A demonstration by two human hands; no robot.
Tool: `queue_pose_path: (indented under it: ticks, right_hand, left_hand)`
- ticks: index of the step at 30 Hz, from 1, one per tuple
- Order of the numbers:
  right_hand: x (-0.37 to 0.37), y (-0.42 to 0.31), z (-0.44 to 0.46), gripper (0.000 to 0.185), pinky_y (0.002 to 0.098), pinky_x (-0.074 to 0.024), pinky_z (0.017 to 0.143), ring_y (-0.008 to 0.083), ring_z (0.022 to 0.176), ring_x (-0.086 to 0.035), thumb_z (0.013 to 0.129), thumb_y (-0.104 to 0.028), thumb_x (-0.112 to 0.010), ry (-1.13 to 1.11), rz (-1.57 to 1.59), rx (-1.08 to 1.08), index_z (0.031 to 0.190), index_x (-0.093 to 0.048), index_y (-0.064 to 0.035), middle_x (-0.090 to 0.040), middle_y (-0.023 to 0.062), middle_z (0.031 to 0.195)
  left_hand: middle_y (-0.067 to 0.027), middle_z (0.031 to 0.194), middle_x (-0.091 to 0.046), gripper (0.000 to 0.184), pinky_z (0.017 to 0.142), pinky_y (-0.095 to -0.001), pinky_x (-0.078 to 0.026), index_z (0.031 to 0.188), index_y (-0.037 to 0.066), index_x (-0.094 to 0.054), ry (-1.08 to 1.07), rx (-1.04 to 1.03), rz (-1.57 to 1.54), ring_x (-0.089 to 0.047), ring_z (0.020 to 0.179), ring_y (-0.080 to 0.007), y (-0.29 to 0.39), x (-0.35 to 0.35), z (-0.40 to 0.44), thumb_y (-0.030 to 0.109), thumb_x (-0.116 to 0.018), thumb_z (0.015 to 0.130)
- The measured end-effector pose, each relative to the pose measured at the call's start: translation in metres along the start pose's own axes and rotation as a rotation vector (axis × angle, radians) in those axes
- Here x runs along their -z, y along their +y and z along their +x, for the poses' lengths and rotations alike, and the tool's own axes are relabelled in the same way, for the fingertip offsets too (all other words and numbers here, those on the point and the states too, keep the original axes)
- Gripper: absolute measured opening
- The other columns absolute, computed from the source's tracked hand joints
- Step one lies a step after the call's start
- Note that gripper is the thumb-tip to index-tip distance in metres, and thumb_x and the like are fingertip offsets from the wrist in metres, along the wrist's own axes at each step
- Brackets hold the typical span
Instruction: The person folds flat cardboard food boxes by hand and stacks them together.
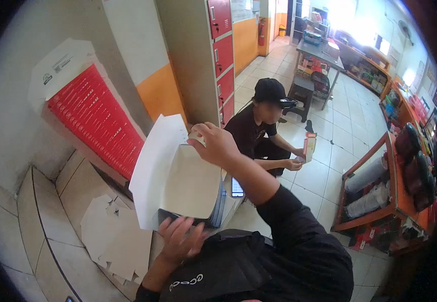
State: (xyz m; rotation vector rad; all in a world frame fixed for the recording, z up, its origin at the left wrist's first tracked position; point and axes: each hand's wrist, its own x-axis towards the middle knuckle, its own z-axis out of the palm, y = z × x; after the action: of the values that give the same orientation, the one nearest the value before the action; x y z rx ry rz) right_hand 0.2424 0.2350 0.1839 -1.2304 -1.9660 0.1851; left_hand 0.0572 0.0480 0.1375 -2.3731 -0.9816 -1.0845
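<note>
A paperboard box (190,176), pale inside and dark outside, stands open in front of me with its white lid flap (153,168) raised on the left. The fingers of my right hand (216,143) are closed on the far edge of the box, pinching a small pale flap at the corner. My left hand (180,239) is at the near wall, its fingers spread and slightly blurred; its fingertips seem to touch the dark edge. More dark box edges show beneath the open one. A flat unfolded paperboard sheet (115,236) lies to the left of the box.
A tall stack of red box blanks (97,118) leans by the wall. Beside the box lies a phone (237,187). A co-worker (258,126) crouches ahead, holding a small carton (308,146). Red lockers (223,60) stand behind; an orange shelf (367,189) is at right.
</note>
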Motion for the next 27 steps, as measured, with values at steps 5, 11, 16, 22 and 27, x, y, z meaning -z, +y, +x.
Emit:
queue_pose_path:
  ticks: [5,11,16,22,27]
  right_hand:
    - [0.04,-0.049,-0.047,0.012,0.0308,-0.0446,0.052,0.022,0.057,-0.058,0.075,-0.01,-0.071,0.199,0.627,0.436,0.076,-0.061,-0.003,-0.06,0.0078,0.07]
    - [0.027,-0.096,-0.079,0.011,0.0323,-0.0381,0.048,0.0204,0.056,-0.055,0.078,-0.009,-0.068,-0.002,0.913,0.897,0.079,-0.061,-0.0004,-0.056,0.0067,0.068]
    - [0.01,-0.123,-0.095,0.012,0.0357,-0.0372,0.048,0.023,0.056,-0.053,0.081,-0.009,-0.066,-0.12,1.121,0.896,0.076,-0.059,0.0,-0.054,0.0072,0.066]
    - [-0.008,-0.135,-0.128,0.017,0.0371,-0.0376,0.05,0.0261,0.056,-0.053,0.085,-0.009,-0.061,-0.432,1.328,0.772,0.071,-0.058,-0.0001,-0.053,0.0087,0.064]
    - [-0.014,-0.139,-0.134,0.02,0.033,-0.0413,0.056,0.023,0.064,-0.057,0.088,-0.015,-0.06,-0.786,1.359,0.507,0.077,-0.061,0.0015,-0.058,0.0095,0.07]
  left_hand:
    - [-0.0188,0.126,-0.04,0.056,0.103,-0.0493,-0.028,0.126,-0.001,-0.04,0.46,0.472,0.305,-0.039,0.118,-0.0398,-0.037,0.038,-0.123,0.022,-0.063,0.081]
    - [-0.021,0.128,-0.049,0.07,0.1,-0.0391,-0.037,0.122,-0.001,-0.049,-0.707,1.284,0.008,-0.047,0.119,-0.0332,-0.044,0.066,-0.156,0.029,-0.077,0.065]
    - [-0.0205,0.101,-0.064,0.06,0.084,-0.0364,-0.049,0.111,-0.001,-0.06,-0.802,1.373,-0.052,-0.063,0.095,-0.0323,-0.063,0.069,-0.156,0.026,-0.078,0.061]
    - [-0.0212,0.094,-0.066,0.052,0.076,-0.0386,-0.05,0.115,0.003,-0.06,-0.775,1.304,-0.307,-0.066,0.083,-0.0301,-0.104,0.075,-0.187,0.022,-0.071,0.069]
    - [-0.0208,0.089,-0.066,0.034,0.075,-0.0409,-0.05,0.11,-0.002,-0.061,-0.718,1.037,0.083,-0.065,0.08,-0.034,-0.101,0.075,-0.17,0.015,-0.056,0.081]
